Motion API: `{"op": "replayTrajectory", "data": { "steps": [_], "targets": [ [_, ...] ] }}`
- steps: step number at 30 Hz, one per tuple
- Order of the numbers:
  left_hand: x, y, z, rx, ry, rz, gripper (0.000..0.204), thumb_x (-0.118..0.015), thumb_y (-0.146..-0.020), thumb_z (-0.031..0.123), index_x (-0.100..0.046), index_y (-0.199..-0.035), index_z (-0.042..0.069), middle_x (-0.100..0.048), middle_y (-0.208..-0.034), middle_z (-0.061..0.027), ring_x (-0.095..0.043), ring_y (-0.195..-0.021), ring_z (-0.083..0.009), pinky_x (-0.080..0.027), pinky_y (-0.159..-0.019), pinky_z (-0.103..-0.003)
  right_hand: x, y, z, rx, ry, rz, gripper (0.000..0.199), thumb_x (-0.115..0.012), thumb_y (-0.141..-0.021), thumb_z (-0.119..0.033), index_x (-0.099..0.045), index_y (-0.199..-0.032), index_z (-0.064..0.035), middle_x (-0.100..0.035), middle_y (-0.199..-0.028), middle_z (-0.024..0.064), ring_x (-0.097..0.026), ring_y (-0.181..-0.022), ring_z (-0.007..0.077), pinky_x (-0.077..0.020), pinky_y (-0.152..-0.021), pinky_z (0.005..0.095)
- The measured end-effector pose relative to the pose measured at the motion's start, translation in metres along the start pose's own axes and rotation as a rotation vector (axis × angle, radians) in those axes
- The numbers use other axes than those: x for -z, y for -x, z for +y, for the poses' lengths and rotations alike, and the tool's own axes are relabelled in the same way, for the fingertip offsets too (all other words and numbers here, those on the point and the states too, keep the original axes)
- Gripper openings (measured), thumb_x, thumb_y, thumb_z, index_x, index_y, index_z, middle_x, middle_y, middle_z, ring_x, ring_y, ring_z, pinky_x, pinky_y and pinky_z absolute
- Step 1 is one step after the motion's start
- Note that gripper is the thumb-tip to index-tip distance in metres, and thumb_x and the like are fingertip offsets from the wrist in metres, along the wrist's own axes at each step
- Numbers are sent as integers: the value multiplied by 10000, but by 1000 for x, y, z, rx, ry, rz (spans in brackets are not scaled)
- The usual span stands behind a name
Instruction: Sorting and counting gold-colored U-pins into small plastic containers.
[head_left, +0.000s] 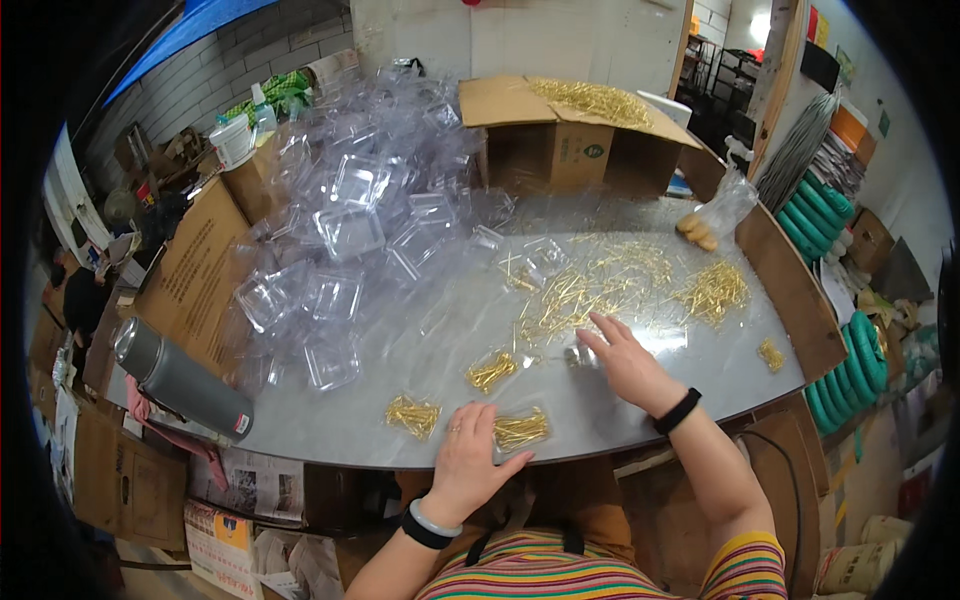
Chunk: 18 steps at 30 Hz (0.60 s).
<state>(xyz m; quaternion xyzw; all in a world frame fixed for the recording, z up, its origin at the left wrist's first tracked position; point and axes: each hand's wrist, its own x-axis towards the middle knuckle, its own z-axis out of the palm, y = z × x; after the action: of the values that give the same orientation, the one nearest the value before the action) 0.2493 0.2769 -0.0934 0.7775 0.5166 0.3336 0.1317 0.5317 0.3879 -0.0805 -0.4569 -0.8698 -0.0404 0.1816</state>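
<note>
My left hand (467, 458) lies at the table's near edge, thumb spread from the fingers. It rests against the corner of a small clear plastic box (522, 429) filled with thin gold-coloured metal pins. My right hand (632, 368) is stretched out over the table, fingers apart, beside a shiny clear plastic piece (580, 355) partly hidden by it. Loose gold pins (570, 300) lie scattered beyond its fingertips. To the left are two more bundles of pins, one bundle (413, 416) near the edge and another bundle (491, 372) a little farther in.
A tall heap of clear plastic boxes (350, 232) covers the back left. A grey flask (180, 378) stands at the left edge. At the back, a cardboard box (580, 158) bears more pins. A pin pile (714, 291) and a plastic bag (725, 208) lie right.
</note>
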Motion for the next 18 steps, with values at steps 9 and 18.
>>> {"op": "replayTrajectory", "data": {
  "steps": [9,18],
  "targets": [
    [7,11,-11,81,-87,43,749,-833,-779,363,-510,-1303,-65,-526,-1319,-270,-505,-1231,-439,-428,-1045,-492,5,-4,-29,42,-6,-263,473,-524,-968,-283,-492,-1389,-70,-413,-1482,210,-413,-1360,397,-396,-1095,501],
    [-7,9,-10,98,-97,79,805,-806,-819,333,-425,-1383,-98,-454,-1386,-299,-466,-1254,-472,-401,-1067,-496,-14,30,-14,-4,-24,-348,702,-396,-1021,-565,-342,-1541,-96,-262,-1627,177,-236,-1496,411,-196,-1202,571]
  ]
}}
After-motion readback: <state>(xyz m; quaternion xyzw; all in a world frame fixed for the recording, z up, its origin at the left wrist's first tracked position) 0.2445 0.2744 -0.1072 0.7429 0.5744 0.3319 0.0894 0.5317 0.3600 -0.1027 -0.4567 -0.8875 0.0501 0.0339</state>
